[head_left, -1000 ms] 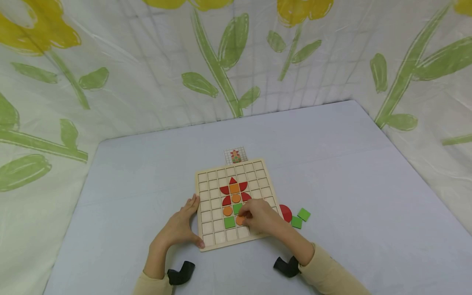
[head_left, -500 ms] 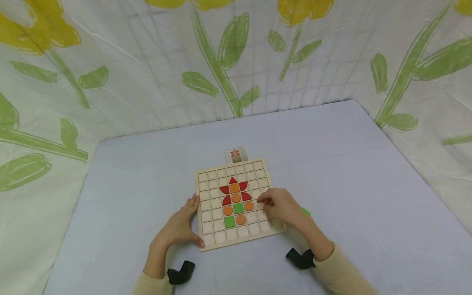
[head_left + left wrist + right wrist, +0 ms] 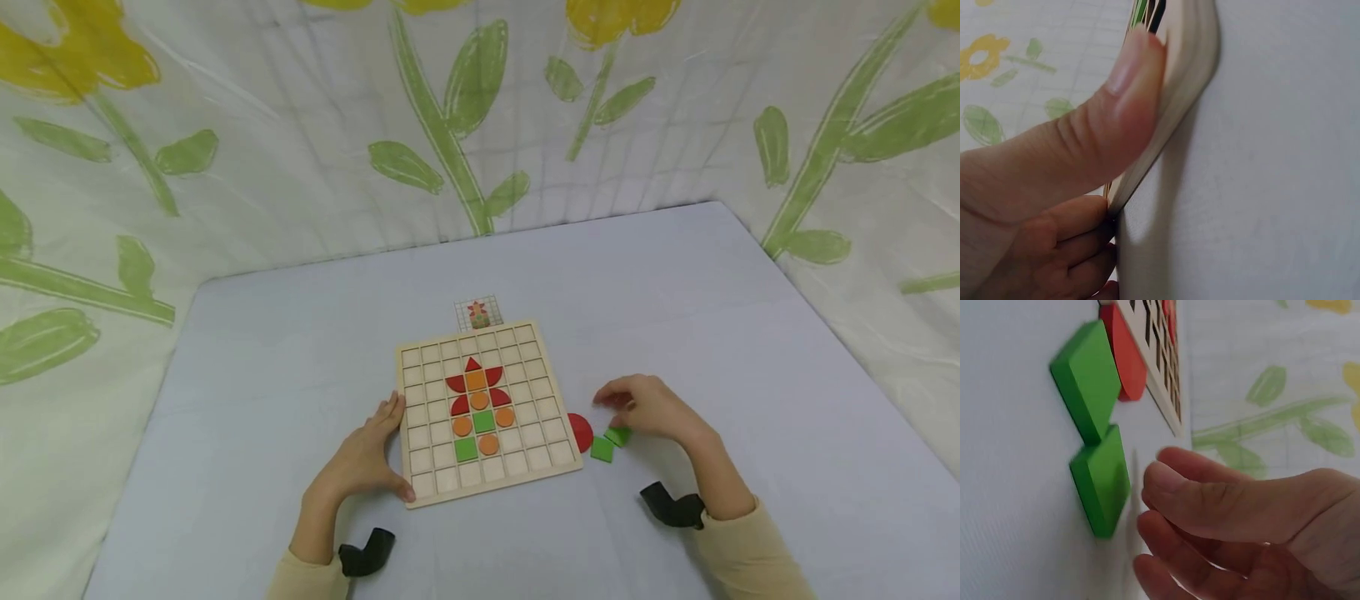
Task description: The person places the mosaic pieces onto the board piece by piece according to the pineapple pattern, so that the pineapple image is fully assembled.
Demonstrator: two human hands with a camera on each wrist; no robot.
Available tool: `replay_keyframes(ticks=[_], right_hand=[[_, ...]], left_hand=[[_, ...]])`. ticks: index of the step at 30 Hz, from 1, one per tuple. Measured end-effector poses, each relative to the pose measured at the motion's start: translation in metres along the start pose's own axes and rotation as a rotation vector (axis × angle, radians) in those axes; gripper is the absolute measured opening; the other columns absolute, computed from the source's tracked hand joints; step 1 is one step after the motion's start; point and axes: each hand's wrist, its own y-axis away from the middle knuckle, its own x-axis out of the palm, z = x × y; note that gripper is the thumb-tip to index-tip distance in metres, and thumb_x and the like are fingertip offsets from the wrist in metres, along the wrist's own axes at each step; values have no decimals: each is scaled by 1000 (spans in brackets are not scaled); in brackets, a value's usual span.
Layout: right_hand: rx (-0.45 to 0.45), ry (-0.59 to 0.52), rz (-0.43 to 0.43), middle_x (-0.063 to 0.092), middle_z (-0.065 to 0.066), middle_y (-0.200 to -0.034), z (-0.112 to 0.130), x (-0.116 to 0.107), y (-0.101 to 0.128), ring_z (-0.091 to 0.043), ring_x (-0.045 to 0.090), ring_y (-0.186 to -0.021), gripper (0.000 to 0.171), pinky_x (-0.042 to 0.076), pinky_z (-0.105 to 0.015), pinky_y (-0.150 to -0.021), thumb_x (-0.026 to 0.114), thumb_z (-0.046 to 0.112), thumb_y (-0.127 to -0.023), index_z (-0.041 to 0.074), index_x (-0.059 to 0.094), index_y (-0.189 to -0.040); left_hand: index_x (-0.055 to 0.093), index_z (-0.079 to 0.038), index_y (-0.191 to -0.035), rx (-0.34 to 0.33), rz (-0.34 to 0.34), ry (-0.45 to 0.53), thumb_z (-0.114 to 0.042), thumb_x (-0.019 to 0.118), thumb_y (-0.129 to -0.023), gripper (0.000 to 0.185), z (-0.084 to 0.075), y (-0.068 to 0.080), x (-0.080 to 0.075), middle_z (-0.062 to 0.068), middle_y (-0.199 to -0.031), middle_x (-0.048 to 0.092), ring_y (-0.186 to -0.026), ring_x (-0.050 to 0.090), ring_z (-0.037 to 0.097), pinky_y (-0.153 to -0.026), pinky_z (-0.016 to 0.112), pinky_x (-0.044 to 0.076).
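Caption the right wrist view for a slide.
Right hand hovers beside two green squares and a red piece next to the board.

A pale blue worktop (image 3: 300, 333) fills the room. White cloth walls (image 3: 300, 167) with big yellow flowers and green leaves stand around it.
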Motion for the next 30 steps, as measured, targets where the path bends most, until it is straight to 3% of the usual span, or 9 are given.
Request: replay_keyframes(ticks=[5,9,19,23,30], right_hand=[[-49,14,98,65,-4,-105,-8,-9,7,-25,58,-97,42,49,-37,-81,62,-18,-69,6,73,-101],[-98,49,111,58,-1,-98,-13,-5,5,-24,54,-96,49,47,-35,-80,55,-23,-61,12,72,-90],[-47,57,102,55,1,-91,-14,-2,1,-22,52,-90,37,48,-31,-71,60,-19,-63,12,66,-83],[-53,66,49,60,1,-90,-14,-2,0,-22,56,-88,29,51,-36,-75,66,-13,-68,9,67,-87],[-95,-59,-174,69,-5,-91,-5,10,-4,-20,65,-81,23,57,-30,-73,78,-7,-71,0,71,-93]], left_hand=[[23,9,-148,0,-1,0,-26,97,-45,131,1,1,0,23,-157,17,-142,18,46,-111,63,22],[23,8,-149,-3,3,-4,-27,97,-46,131,1,0,0,22,-157,17,-142,18,45,-111,62,23],[23,8,-149,-5,6,-9,-27,97,-45,132,-1,1,-1,22,-157,18,-142,19,45,-110,64,23],[24,8,-149,-6,6,-6,-27,97,-45,132,-2,1,-1,22,-157,18,-142,18,45,-110,63,23],[24,9,-148,-5,3,-2,-26,97,-45,132,-2,2,-1,23,-157,18,-142,18,45,-110,63,23]])
